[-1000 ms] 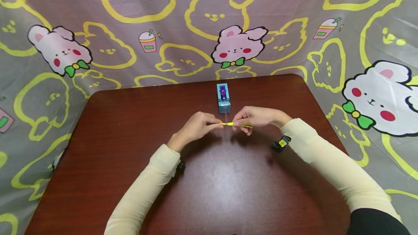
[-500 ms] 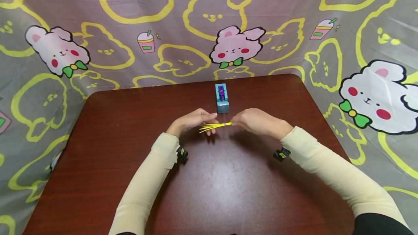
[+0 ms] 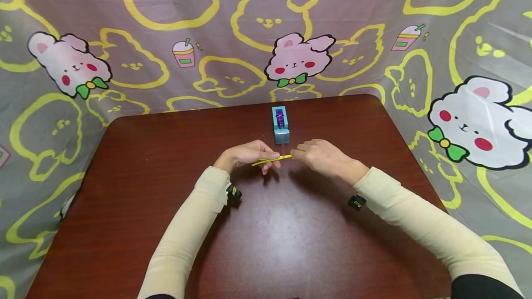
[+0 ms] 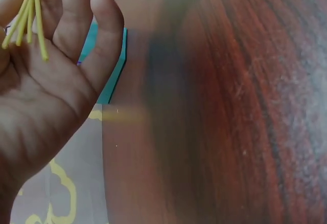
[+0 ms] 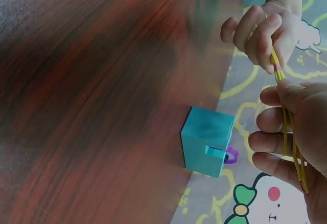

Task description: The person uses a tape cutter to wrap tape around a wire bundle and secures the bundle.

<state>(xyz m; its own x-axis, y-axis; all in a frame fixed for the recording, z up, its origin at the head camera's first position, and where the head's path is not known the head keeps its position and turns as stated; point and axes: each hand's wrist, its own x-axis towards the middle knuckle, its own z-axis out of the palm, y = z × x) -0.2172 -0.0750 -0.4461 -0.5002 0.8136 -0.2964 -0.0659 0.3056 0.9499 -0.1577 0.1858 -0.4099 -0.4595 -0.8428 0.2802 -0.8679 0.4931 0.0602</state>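
A bundle of several thin yellow strands, resembling wires, spans the gap between the hands in the head view. My left hand [image 3: 249, 150] pinches it between thumb and fingers, with loose strand ends [image 4: 31, 24] fanned across the palm in the left wrist view. The fingertips of my right hand [image 3: 320, 155] pinch its other end. A pale band wraps the bundle near that end. Just beyond stands a blue tape dispenser [image 3: 280, 126] with a purple reel. A faint clear strip of tape [image 3: 283, 147] hangs from its front toward the bundle.
The dark reddish wooden table [image 3: 166, 188] has rounded far corners. A patterned cloth [image 3: 224, 8] surrounds its back and sides, close behind the dispenser. Small black cameras [image 3: 233, 194] are strapped at both wrists, under pale sleeves.
One second ago the loose strand ends lay at the right hand; now they point left. The left thumb, raised half a second ago, now presses on the bundle.
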